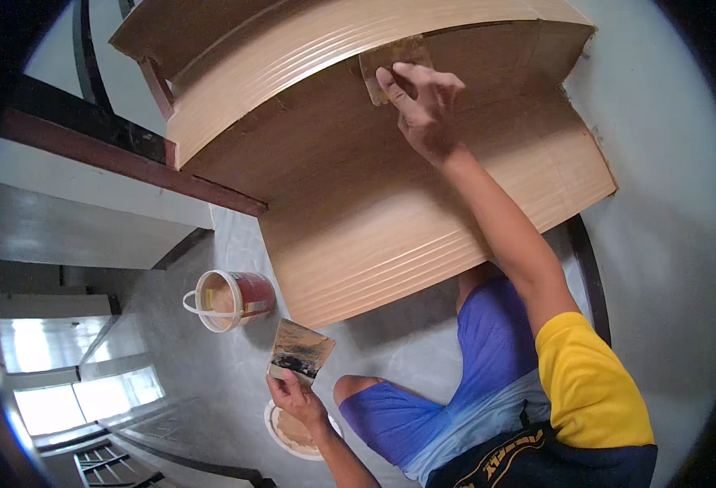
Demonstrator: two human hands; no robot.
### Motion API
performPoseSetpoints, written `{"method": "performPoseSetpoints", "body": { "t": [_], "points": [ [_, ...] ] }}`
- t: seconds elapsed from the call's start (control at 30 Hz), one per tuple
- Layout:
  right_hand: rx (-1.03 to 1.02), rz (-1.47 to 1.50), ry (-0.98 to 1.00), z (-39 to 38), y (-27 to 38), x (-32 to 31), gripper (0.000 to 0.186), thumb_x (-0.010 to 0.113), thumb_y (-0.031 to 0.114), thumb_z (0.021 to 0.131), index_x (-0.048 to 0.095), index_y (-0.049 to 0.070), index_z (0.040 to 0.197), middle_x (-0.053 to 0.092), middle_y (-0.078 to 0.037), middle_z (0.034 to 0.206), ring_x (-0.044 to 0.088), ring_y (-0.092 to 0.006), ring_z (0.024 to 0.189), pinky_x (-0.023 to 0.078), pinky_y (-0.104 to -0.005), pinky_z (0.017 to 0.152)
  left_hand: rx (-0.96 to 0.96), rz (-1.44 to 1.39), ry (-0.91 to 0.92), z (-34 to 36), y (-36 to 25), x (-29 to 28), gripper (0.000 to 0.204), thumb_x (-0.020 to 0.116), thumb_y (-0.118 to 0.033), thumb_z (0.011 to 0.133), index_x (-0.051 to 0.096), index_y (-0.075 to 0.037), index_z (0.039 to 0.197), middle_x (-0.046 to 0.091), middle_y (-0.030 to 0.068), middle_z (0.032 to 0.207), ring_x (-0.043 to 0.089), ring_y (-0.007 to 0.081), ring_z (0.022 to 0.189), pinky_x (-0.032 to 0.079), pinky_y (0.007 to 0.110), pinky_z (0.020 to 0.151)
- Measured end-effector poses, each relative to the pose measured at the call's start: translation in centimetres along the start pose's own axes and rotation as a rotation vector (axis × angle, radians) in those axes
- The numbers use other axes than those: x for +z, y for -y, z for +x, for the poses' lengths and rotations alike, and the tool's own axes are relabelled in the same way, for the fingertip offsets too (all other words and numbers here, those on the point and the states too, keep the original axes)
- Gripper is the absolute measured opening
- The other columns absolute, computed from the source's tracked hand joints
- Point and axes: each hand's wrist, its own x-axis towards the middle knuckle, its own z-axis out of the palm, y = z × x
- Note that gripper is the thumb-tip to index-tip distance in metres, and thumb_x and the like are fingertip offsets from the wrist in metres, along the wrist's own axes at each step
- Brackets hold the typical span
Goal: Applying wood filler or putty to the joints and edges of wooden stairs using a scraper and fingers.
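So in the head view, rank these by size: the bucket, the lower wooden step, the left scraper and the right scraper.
1. Lower wooden step
2. Bucket
3. Left scraper and right scraper, unranked: both partly covered, they look too alike to call.

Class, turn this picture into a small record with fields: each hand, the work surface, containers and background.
Left hand: holds a square spreader smeared tan and black
Right hand: holds a thin flat spreader at the riser, below the upper tread
Work surface: wood-look stairs with grooved tread edges
Bucket: on the floor left of the lower tread, tan paste inside
Round white lid or dish: tan paste on it, partly hidden by the left forearm
Background: bright window, lower left
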Motion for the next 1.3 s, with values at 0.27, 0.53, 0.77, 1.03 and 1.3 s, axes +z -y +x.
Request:
{"method": "performPoseSetpoints", "body": {
  "t": [0.27,0.53,0.77,1.03,1.3],
  "points": [
    [0.439,0.376,-0.238,-0.4,2.5,-3.4,0.03,0.057,0.001,0.08,0.066,0.003,0.109,0.061,-0.01,0.109,0.054,-0.0239,0.093,0.037,-0.0375,0.083,-0.042,0.022,-0.02,-0.1,0.2,-1.5,0.029,0.054,-0.025,0.095,0.049,0.0,0.108,0.054,0.0075,0.102,0.051,0.0132,0.09,0.043,0.026,0.078],
    [0.67,0.185,-0.191,2.6,8.2,0.1,0.033,0.053,0.005,0.085,0.06,-0.001,0.117,0.059,-0.014,0.11,0.055,-0.0285,0.094,0.039,-0.0391,0.085,-0.046,-0.141,-0.095,-0.6,2.1,-3.6,0.027,0.055,-0.024,0.095,0.049,0.0,0.104,0.053,0.0068,0.099,0.051,0.0132,0.09,0.043,0.025,0.079],
    [0.687,0.258,-0.165,3.8,18.4,2.0,0.035,0.059,0.005,0.082,0.061,0.001,0.117,0.059,-0.013,0.109,0.054,-0.0287,0.093,0.041,-0.0385,0.082,-0.069,-0.163,-0.188,-1.2,3.6,-7.7,0.026,0.056,-0.023,0.095,0.048,0.0,0.104,0.053,0.0058,0.099,0.05,0.0121,0.09,0.044,0.025,0.079],
    [0.637,0.397,-0.108,4.8,29.0,3.5,0.035,0.06,0.003,0.081,0.061,-0.003,0.116,0.057,-0.014,0.11,0.052,-0.0298,0.094,0.039,-0.0386,0.083,-0.041,-0.192,-0.306,-1.7,5.3,-11.6,0.024,0.052,-0.022,0.096,0.048,0.001,0.103,0.054,0.0079,0.096,0.054,0.0144,0.086,0.046,0.027,0.078],
    [0.626,0.401,-0.097,5.3,34.3,4.1,0.033,0.058,0.001,0.081,0.062,-0.003,0.114,0.056,-0.013,0.111,0.05,-0.0301,0.089,0.04,-0.0391,0.081,-0.025,-0.311,-0.34,-2.7,5.1,-13.1,0.02,0.051,-0.018,0.096,0.048,0.0,0.104,0.056,0.0089,0.098,0.055,0.0149,0.088,0.047,0.029,0.079]
  ]
}}
